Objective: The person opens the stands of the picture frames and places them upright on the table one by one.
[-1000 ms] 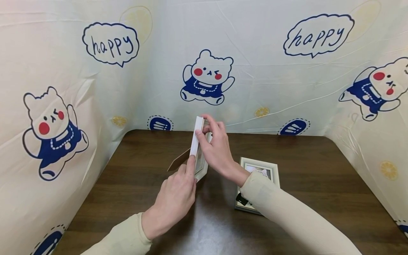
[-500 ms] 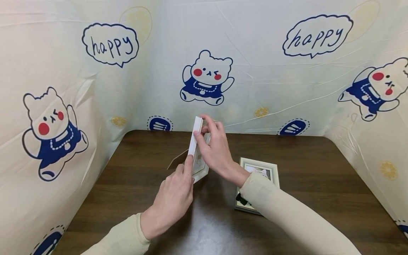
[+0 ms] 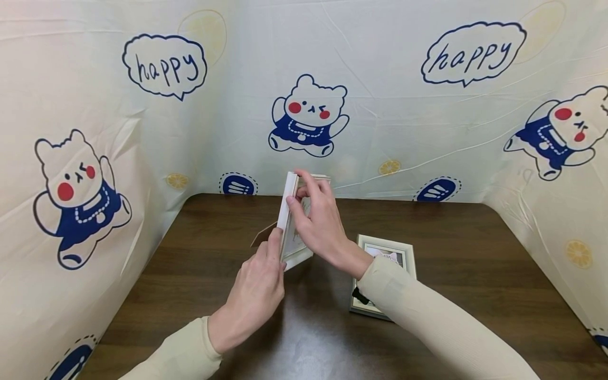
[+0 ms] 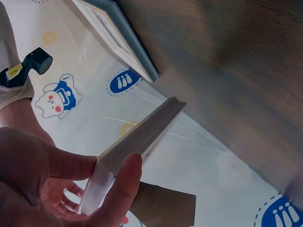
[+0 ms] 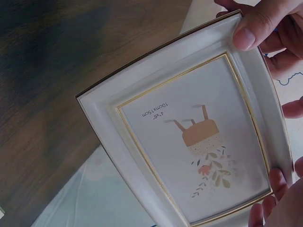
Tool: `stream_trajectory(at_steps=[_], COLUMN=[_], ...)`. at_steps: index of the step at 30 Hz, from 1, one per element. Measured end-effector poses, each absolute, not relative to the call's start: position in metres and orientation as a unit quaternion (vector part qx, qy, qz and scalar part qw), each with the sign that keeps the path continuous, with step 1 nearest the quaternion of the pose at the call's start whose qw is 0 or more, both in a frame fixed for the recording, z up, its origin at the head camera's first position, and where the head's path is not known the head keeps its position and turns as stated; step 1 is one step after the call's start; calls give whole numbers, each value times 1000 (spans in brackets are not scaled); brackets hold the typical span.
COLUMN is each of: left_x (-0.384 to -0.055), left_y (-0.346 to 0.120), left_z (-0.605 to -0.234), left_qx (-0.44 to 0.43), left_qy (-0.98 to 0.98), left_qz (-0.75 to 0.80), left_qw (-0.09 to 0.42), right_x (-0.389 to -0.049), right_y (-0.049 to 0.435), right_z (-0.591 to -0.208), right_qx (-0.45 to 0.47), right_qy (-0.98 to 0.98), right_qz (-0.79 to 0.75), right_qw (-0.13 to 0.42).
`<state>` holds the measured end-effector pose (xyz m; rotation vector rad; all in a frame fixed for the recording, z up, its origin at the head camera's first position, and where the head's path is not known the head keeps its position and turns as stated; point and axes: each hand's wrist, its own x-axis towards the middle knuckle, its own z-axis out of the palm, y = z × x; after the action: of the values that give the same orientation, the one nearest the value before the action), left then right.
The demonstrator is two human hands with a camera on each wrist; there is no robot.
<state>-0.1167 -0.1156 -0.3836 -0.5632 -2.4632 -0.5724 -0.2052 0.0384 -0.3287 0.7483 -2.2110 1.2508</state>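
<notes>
Presently, a white picture frame (image 3: 287,203) is tilted on its edge between two hands, over the middle of the dark counter (image 3: 190,295); whether its lower edge touches the wood, I cannot tell. The left hand's (image 3: 249,290) fingers pinch its near corner, and the right hand's (image 3: 320,224) fingers pinch its upper edge, farther from the person. A brown flap (image 3: 263,234) sticks out on the left, where the wood extends and gives room. On the right, a second frame (image 3: 375,258) rests near; the right sleeve (image 3: 418,306) passes over it and hides one part. Behind the counter hangs pale cloth (image 3: 404,116), printed with bears and "happy".
</notes>
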Motion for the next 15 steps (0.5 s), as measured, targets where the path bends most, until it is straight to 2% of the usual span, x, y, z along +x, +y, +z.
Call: stream_trajectory(at_steps=[15], left_x=[-121], left_y=[-121], left_z=[-388], left_qx=[-201], left_qy=[-910], left_qz=[-263], left_qw=[251], right_x=[-204], right_y=[39], right_z=[-322], right_qx=[302], right_qy=[-815], right_qz=[428], right_qw=[247])
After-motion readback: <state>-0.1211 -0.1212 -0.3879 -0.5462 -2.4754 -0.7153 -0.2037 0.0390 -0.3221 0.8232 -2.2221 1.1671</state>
